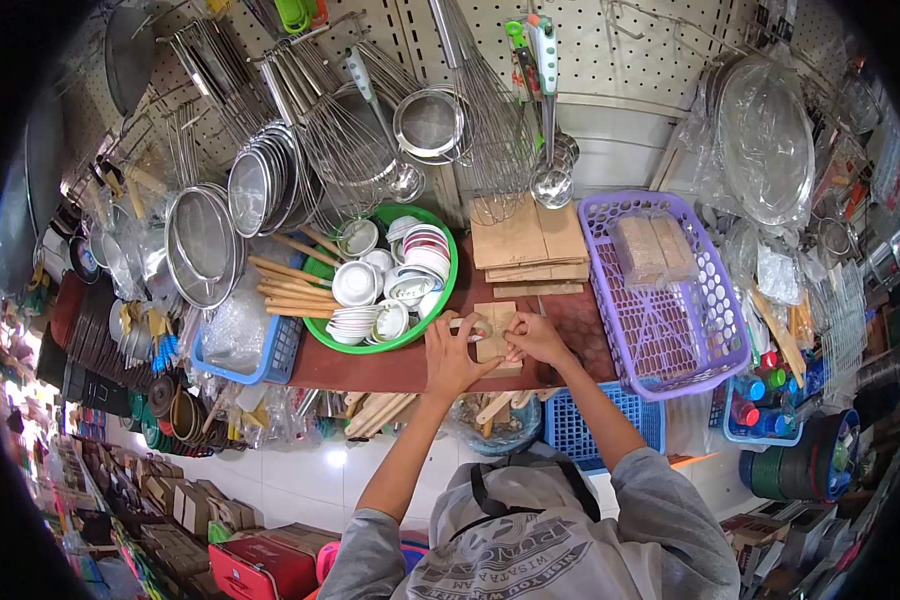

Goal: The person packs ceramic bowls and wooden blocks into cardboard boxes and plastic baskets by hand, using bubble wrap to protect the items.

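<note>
A small brown paper packet [497,313] lies on the reddish-brown table, its long side pointing away from me. My left hand [452,352] is curled at its left edge, thumb and fingers pressed against it. Under those fingers shows a pale, rounded thing too small to make out. From the right, my right hand [536,338] pinches the packet near its middle, fingertips together. Just beyond the hands is a stack of larger flat brown paper pieces [525,235]. To the left stands a green basin [450,290] holding white bowls [425,255] and wooden-handled tools [295,290].
A purple basket [670,375] on the right holds wrapped brown packets [654,250]. Whisks [490,130], strainers [430,122] and ladles [552,186] hang from the pegboard. Blue baskets [605,425] sit below the table's front edge. A red case [260,568] is behind left.
</note>
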A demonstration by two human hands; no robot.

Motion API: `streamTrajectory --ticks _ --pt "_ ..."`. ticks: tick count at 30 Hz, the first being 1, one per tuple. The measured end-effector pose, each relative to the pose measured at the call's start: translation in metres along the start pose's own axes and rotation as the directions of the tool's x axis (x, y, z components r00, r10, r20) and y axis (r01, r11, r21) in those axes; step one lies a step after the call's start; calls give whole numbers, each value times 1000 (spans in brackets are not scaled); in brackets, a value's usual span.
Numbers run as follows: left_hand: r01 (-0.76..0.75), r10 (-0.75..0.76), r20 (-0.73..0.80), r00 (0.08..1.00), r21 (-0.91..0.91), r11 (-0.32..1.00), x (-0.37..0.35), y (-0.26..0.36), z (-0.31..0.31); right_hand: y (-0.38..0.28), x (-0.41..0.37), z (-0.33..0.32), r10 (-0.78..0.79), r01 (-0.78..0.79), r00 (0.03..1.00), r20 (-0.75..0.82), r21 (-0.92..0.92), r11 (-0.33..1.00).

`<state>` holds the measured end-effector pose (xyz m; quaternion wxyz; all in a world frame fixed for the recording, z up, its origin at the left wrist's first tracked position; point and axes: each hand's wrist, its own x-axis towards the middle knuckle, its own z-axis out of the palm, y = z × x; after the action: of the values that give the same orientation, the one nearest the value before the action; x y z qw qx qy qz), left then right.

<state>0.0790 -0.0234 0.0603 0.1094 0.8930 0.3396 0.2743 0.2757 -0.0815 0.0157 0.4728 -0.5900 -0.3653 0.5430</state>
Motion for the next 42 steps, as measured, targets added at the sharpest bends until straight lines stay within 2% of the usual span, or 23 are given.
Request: streamTrajectory --ticks 3,9,12,15,21,24,27,28,30,33,36,39,42 --pt "3 -2 41 999 -21 1000 1 1 -3 1 1 1 -36 36 999 -12 -55 998" --pt "-20 20 38 999 -15 1000 4 2 -5 -6 4 2 19 -21 1000 -18 -147 989" --pt "-12 11 66 998 5 1000 5 2 -6 -11 3 -1 -15 0 999 -41 -340 940" --pt "10 -10 92 996 -2 1000 5 3 -7 -4 4 -2 -19 -31 994 -109 -442 896" --pt "32 -31 123 992 -6 999 6 5 -9 6 -3 -4 38 -84 982 -186 -249 965" --pt "29 -29 126 992 2 1000 7 3 -7 4 -8 -3 22 -67 984 -175 -258 964" --pt "14 -14 120 993 -3 1000 6 2 -5 -5 -21 -3 28 -108 963 -269 -286 952" --pt "13 -12 119 993 -4 1000 7 2 -5 -4 -24 -6 9 -166 945 -326 -458 873" --pt "13 -12 124 992 -7 1000 7 1 -4 3 -32 -13 -54 -299 906 -419 -727 618" --pt "24 -22 131 991 -18 1000 7 2 -7 38 -35 -16 -32 -488 862 -507 -844 223" --pt "17 -15 127 992 -8 1000 6 3 -5 55 -43 -14 -59 -520 841 -537 -834 184" --pt "14 -14 131 991 -2 1000 6 1 -2 59 -44 -17 -66 -502 842 -535 -823 265" --pt "18 -18 131 991 0 1000 5 1 -1 51 -47 -26 79 -475 871 -486 -787 394"
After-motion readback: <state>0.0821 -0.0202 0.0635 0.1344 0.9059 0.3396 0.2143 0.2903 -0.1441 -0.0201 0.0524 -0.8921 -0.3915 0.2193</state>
